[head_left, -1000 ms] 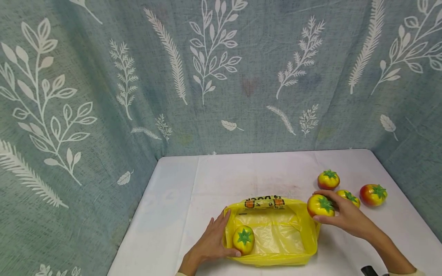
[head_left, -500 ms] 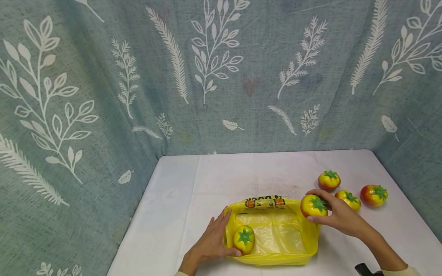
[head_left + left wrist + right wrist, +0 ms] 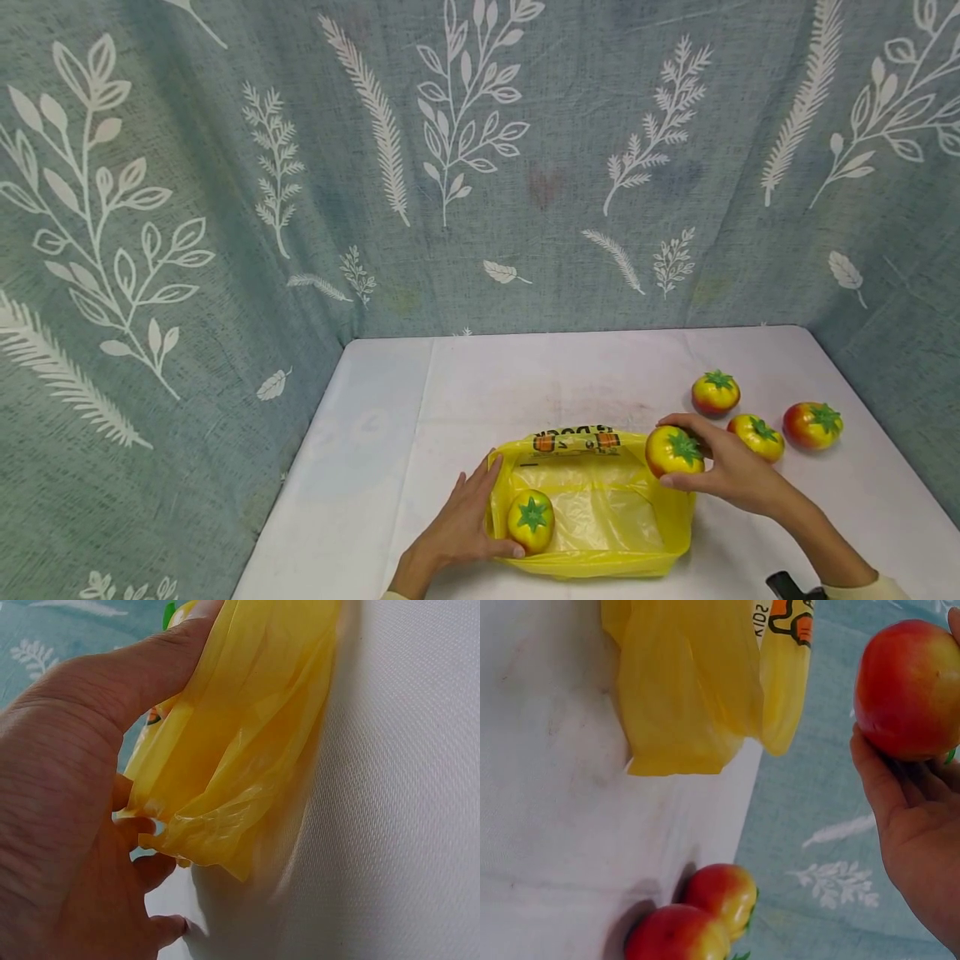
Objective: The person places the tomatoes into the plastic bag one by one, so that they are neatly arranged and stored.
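Observation:
A yellow plastic bag (image 3: 600, 517) lies spread with its mouth up, one yellow-green fruit (image 3: 531, 520) inside at its left end. My left hand (image 3: 463, 521) grips the bag's left edge, thumb over the near rim; the left wrist view shows the bag (image 3: 232, 735) beside the thumb of that hand (image 3: 82, 742). At the bag's right rim, my right hand (image 3: 738, 467) holds a yellow and red fruit (image 3: 673, 451) between thumb and fingers. The right wrist view shows this fruit's red underside (image 3: 911, 690) in the hand (image 3: 922, 825), raised above the table.
On the white table (image 3: 480, 375), right of the bag, lie three more fruits: one at the back (image 3: 716, 392), one behind my right hand (image 3: 757, 436) and one farther right (image 3: 812, 424). A patterned cloth (image 3: 465, 250) hangs around the table. A black object (image 3: 787, 586) shows near my right wrist.
My right hand has moved left with its fruit, from beside the bag's right end to over its right rim. My left hand has stayed on the bag.

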The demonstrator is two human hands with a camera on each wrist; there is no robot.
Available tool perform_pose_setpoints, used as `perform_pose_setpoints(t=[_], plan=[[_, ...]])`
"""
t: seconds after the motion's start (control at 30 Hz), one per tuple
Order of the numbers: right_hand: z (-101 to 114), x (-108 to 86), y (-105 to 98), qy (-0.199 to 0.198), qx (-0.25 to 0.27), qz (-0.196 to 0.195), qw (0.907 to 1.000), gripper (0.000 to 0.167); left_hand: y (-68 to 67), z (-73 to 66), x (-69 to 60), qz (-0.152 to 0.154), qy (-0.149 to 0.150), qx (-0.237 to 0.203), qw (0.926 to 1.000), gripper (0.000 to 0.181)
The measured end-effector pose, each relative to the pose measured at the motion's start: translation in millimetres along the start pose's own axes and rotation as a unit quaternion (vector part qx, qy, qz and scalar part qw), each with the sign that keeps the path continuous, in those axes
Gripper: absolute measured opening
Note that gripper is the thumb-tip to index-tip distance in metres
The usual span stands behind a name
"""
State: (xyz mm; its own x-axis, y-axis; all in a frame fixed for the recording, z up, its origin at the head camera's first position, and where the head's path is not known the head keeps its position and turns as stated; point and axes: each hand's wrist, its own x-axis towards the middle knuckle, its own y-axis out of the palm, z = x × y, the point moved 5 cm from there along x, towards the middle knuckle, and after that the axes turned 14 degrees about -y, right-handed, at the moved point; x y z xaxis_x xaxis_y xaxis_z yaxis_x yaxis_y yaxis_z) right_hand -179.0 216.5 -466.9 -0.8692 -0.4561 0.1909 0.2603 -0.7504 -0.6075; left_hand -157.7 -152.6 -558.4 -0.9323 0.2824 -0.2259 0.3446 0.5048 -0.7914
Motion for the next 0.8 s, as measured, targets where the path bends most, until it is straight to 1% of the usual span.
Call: perform_pose_setpoints(t=[0.17,0.4,0.6,0.8], plan=[[1,1.4,2,-0.007,0.007,0.002,0.9999,0.070,0.5,0.5,0.5,0.001,-0.003,0.000,1.0000,0.130],[6,3.6,4,-0.009,0.002,0.010,0.9999,0.072,0.9,0.9,0.6,0.000,0.000,0.001,1.0000,0.131],[9,6.1,9,-0.015,0.018,0.021,0.9995,0.075,0.9,1.7,0.7,-0.001,0.003,0.000,1.0000,0.131],[11,10.2,14,-0.007,0.032,0.030,0.9990,0.077,1.2,2.4,1.1,-0.001,0.004,-0.001,1.0000,0.131]])
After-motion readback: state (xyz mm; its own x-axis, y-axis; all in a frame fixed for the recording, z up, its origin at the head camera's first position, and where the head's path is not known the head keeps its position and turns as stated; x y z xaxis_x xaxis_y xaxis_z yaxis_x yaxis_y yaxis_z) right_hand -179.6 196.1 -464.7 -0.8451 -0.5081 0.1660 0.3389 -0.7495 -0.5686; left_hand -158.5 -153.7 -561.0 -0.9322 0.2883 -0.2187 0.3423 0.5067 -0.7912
